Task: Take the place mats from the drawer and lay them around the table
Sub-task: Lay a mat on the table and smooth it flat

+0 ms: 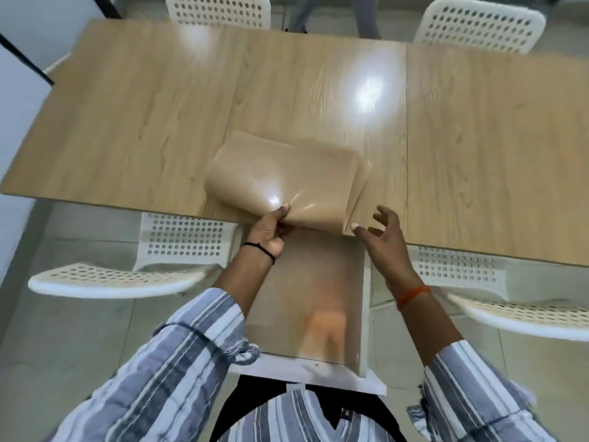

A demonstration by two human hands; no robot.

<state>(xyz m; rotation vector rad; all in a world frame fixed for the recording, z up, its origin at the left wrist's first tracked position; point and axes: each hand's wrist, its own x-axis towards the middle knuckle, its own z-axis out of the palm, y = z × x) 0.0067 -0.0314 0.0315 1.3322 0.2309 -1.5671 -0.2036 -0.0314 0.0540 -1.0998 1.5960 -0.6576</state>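
A stack of shiny tan place mats lies curled on the near edge of the wooden table, just beyond the open drawer. My left hand pinches the near edge of the mats, which bends up under the grip. My right hand hovers at the mats' near right corner with fingers spread, holding nothing. Another tan mat lies flat inside the drawer, below both wrists.
White perforated chairs stand at the near left, the near right, the far left and the far right. A person's legs show beyond the table's far edge.
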